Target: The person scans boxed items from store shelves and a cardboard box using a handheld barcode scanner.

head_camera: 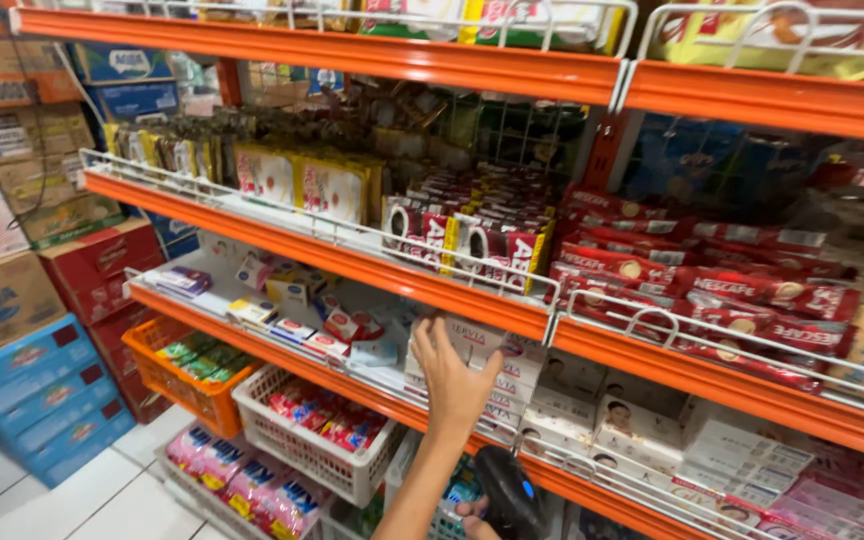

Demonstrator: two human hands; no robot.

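Observation:
My left hand (454,378) is raised to the lower orange shelf (512,318), fingers spread, and rests against a stack of white boxes (512,375). I cannot see it gripping any of them. Below it, at the picture's bottom edge, my right hand (472,518) holds a black handheld scanner (507,490) with a small blue light. Only a few fingers of that hand show.
Red sachet packs (712,290) and yellow packs (332,188) fill the shelf above behind a white wire rail (352,232). An orange basket (177,385) and a white basket (302,450) of goods stand below. Cardboard and blue cartons (22,380) are stacked at the left on a white tiled floor (102,495).

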